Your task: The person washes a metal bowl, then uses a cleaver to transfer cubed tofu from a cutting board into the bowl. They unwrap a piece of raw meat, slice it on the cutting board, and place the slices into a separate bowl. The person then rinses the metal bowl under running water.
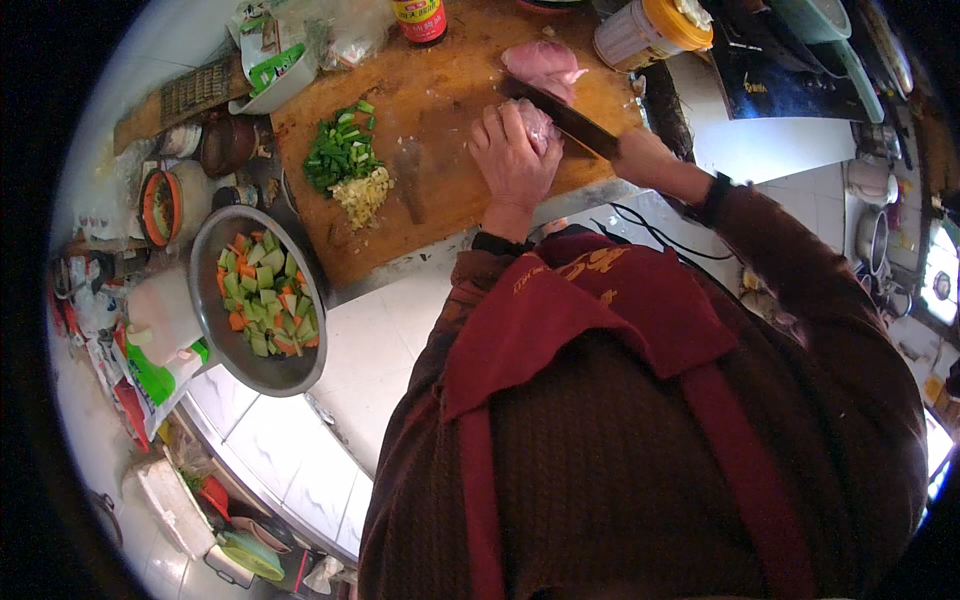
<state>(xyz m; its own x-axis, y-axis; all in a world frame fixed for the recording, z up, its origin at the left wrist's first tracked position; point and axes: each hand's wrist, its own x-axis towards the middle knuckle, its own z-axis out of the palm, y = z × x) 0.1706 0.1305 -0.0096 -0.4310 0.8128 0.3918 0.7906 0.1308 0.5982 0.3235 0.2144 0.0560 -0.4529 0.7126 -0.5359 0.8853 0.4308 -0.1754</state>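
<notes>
My left hand (516, 157) presses a piece of raw meat (535, 124) onto the wooden cutting board (442, 187), fingers curled over it. In my right hand (651, 159) is the handle of a dark-bladed kitchen knife (574, 124); its blade lies along the far side of the held meat. Just beyond the blade rests another pink piece of raw meat (544, 66). Chopped green onion (334, 154) and minced garlic (361, 196) sit in heaps towards the board's left side. Whether the blade has entered the meat cannot be told.
A steel bowl (321, 352) of cut carrot and green vegetable chunks stands left of the board. Along the far edge are a red-labelled bottle (420, 19) and a tub with an orange lid (645, 37). A white container (289, 86) holding packets is at the back left.
</notes>
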